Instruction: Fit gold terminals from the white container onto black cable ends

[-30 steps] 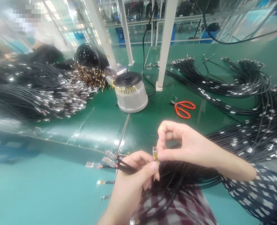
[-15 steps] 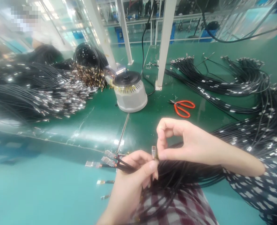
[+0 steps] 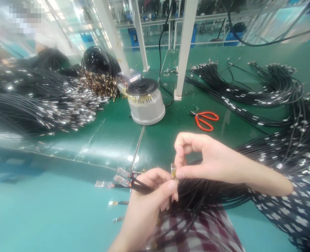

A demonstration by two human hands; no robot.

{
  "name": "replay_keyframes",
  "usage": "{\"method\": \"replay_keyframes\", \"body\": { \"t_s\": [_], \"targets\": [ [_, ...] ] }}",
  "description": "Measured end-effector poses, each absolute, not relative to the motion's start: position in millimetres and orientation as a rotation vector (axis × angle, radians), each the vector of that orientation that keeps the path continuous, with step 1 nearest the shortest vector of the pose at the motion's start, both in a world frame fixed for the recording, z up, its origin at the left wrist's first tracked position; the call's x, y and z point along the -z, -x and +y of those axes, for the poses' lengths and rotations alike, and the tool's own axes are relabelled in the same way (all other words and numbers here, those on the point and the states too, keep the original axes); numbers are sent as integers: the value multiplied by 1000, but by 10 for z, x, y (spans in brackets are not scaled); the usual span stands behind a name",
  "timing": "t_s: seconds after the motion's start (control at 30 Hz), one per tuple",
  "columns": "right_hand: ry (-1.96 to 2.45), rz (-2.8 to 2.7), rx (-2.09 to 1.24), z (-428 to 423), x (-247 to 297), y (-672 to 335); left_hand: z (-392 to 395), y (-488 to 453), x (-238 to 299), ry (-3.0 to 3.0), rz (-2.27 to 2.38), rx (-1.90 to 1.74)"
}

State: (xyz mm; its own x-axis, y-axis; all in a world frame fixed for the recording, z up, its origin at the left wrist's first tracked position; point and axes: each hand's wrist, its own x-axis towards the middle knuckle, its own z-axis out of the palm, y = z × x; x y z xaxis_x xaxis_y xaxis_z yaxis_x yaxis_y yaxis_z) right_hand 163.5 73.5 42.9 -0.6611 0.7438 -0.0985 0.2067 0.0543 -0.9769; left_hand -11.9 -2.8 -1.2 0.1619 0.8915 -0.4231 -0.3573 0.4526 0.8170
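Right hand (image 3: 209, 161) pinching a small connector (image 3: 173, 170) at the bench's near edge, left hand (image 3: 146, 203) gripping a bunch of black cables (image 3: 133, 182), orange scissors (image 3: 204, 119) mid-bench.

- Both hands, the left hand (image 3: 144, 210) and the right hand (image 3: 204, 157), are left bare, with no gloves or rings to be seen
- A dark navy sleeve with a white speckled print (image 3: 299, 217) is worn on the right arm
- A red, white and dark checked fabric (image 3: 204, 234) is worn lower down, over the lap
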Motion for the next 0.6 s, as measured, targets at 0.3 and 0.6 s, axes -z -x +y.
{"method": "replay_keyframes", "body": {
  "t_s": [0.3,0.6],
  "targets": [
    [1010,-1876,-1647,715,-421,-1621,-52,124,19,-659,1070,-985],
    [1143,-1853,-1560,631,-414,-1553,-36,89,21,-726,1088,-1047]
  ]
}}
